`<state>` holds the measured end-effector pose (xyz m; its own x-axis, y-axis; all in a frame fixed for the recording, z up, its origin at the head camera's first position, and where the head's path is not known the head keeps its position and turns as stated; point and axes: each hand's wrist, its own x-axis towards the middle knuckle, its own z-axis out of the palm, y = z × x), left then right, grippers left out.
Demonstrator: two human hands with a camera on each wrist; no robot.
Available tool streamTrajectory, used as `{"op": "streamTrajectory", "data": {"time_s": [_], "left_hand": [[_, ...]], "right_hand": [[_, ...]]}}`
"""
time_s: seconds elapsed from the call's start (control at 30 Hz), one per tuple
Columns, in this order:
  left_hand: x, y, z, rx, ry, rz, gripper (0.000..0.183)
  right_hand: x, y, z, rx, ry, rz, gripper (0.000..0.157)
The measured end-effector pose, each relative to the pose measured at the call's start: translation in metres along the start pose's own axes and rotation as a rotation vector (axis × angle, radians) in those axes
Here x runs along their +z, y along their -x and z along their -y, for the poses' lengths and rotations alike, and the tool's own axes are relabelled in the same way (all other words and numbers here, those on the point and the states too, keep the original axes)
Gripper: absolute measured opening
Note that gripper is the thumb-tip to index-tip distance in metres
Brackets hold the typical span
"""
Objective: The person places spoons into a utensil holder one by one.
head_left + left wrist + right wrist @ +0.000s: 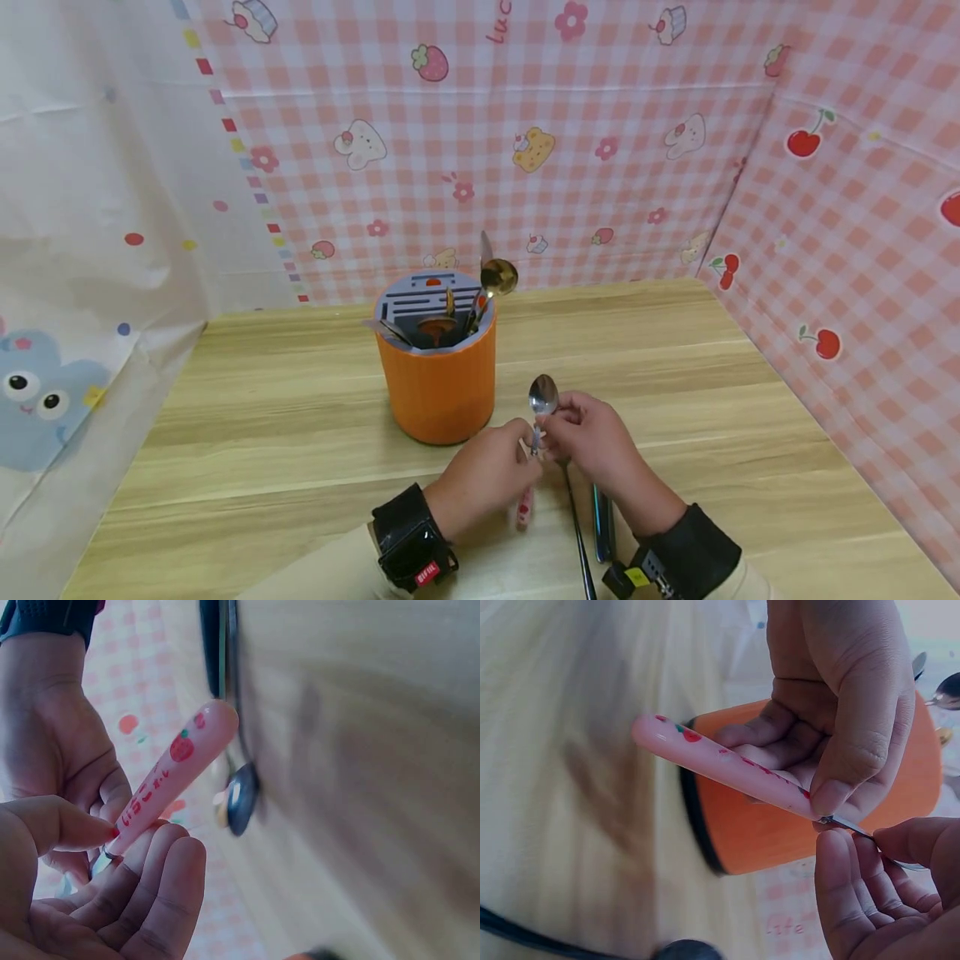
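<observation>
Both hands hold one spoon with a pink strawberry-print handle (pixel 176 765) over the table, its shiny metal bowl (pixel 543 393) raised in the head view. My left hand (pixel 483 471) pinches it between thumb and fingers where the handle meets the metal neck. Closer to the bowl, my right hand (pixel 592 437) pinches the thin metal neck. Below the hands lies a dark long-handled spoon (pixel 577 533), its bowl showing in the left wrist view. Beside this spoon, near the right wrist, is a dark glossy handle (pixel 602 525); its far end is hidden.
An orange round utensil holder (pixel 438 396) with a grey slotted top stands just beyond the left hand. Several utensils stick out of it, among them a gold spoon (pixel 498 277). Pink checked cloth (pixel 465 125) hangs behind the wooden table (pixel 262 417) and on the right.
</observation>
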<state>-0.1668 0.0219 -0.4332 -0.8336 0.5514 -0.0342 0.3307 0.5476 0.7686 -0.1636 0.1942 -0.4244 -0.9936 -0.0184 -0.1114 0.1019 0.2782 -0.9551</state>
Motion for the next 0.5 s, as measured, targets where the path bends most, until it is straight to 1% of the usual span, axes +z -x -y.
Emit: {"op": "streamTrajectory", "data": {"time_s": [0.07, 0.17, 0.3, 0.37, 0.5], "left_hand": [[-0.007, 0.002, -0.004, 0.020, 0.007, -0.008, 0.012], [-0.016, 0.005, -0.011, 0.052, -0.014, -0.035, 0.013], [-0.028, 0.010, -0.019, 0.100, -0.077, -0.084, 0.017], [-0.034, 0.012, -0.024, 0.113, -0.096, -0.102, 0.018], [-0.045, 0.015, -0.031, 0.115, -0.135, -0.134, 0.020]], "right_hand": [[-0.001, 0.000, 0.007, -0.020, -0.012, 0.007, 0.019], [-0.002, -0.001, 0.019, -0.050, -0.004, 0.010, 0.021], [-0.003, -0.002, 0.035, -0.084, 0.017, 0.016, 0.023], [-0.003, -0.002, 0.042, -0.101, 0.026, 0.020, 0.023], [-0.003, -0.003, 0.056, -0.142, 0.034, 0.025, 0.025]]}}
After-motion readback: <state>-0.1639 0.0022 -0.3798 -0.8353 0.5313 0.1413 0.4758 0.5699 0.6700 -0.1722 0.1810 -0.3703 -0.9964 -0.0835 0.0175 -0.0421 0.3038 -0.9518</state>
